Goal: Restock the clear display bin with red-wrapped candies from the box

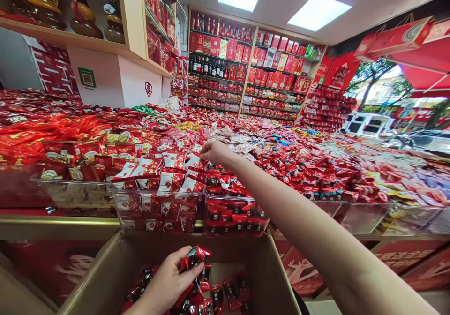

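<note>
My left hand [172,277] is closed around a few wrapped candies [197,255] in shiny red and black foil. It is over an open cardboard box [277,277], where more red and black wrapped candies [230,294] lie on the bottom. Stretched out over the display, my right hand [216,152] has its fingers curled in a pinch; anything inside them is hidden. Beside that hand are white and red packets [174,179] in a clear plastic bin [158,214]. Below its wrist stands another clear bin, heaped with red and black wrapped candies [228,212].
Durian packets [89,151] fill a bin to the left. More bins of red candies [302,165] and pale packets [418,188] continue right. Shelves of bottles and red boxes [232,48] line the back wall. A cabinet [133,19] overhangs at upper left.
</note>
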`<state>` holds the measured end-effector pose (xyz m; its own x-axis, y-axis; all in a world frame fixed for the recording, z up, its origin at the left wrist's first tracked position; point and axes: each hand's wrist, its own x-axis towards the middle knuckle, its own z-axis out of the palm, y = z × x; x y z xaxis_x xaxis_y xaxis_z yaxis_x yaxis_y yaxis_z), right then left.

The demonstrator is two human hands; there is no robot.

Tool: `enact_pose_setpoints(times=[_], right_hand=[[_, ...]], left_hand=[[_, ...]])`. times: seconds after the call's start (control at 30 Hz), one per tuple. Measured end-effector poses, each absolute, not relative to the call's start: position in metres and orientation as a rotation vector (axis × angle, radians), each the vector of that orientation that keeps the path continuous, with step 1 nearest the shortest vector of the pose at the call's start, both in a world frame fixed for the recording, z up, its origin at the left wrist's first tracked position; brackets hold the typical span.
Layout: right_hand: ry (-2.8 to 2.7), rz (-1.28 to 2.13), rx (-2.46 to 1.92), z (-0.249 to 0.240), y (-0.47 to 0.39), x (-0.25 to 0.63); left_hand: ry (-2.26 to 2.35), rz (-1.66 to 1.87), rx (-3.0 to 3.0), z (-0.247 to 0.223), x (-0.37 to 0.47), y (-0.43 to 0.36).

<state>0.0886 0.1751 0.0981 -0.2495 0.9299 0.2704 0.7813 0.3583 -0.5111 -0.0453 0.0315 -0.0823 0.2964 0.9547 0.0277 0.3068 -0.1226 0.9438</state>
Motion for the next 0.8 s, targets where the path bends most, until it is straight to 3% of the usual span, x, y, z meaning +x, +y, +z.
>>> enact_pose_setpoints(times=[0.8], right_hand=[[-2.068,0.509,-1.363,0.094,0.179,0.085]], left_hand=[[1.176,0.837,1.659,-0.087,-0.047,0.032]])
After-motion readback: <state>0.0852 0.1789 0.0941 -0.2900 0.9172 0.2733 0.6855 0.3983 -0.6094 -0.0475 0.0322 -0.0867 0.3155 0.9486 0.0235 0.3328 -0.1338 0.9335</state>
